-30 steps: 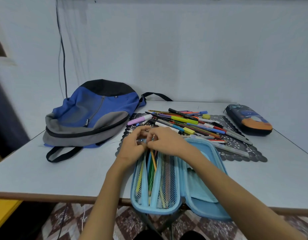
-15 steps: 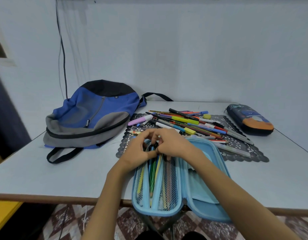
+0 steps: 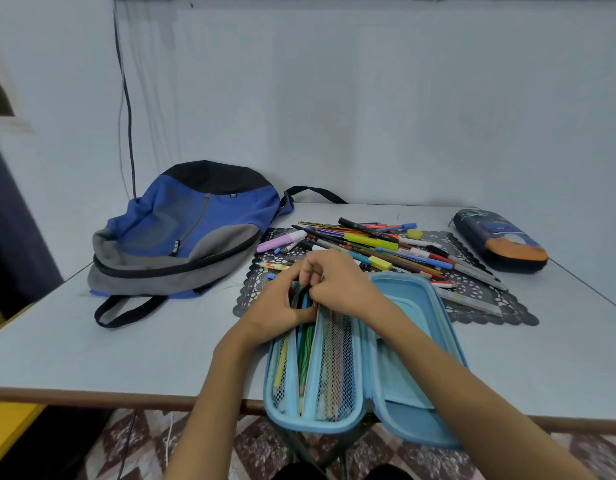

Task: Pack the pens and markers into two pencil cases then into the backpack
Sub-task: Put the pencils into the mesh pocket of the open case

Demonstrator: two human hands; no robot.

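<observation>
A light blue hard-shell pencil case (image 3: 415,308) is found lying open at the near edge of the pale grey counter (image 3: 126,341), with its near end projecting past the edge. The left half is divided by mesh pockets (image 3: 334,368). A set of packed pens (image 3: 305,355), green, blue and yellow among them, is lodged lengthwise in the slots beside the mesh.

The left hand (image 3: 279,306) and the right hand (image 3: 337,282) are brought together at the far end of that left half. The fingers of the left hand are curled round the far ends of the packed pens. The far ends are pinched from the other side by the right hand's fingers. Both forearms are laid across the case.

A loose pile of coloured pens and markers (image 3: 386,247) is noted just beyond the hands, spread over a dark lace-edged mat (image 3: 473,296).

A blue, grey and black fabric backpack (image 3: 182,237) is laid flat at the far left of the counter, beside the mat. Whether its zip is open or closed cannot be told.

A second pencil case (image 3: 500,244), dark blue with an orange end, is set closed at the far right, well apart from the hands.
</observation>
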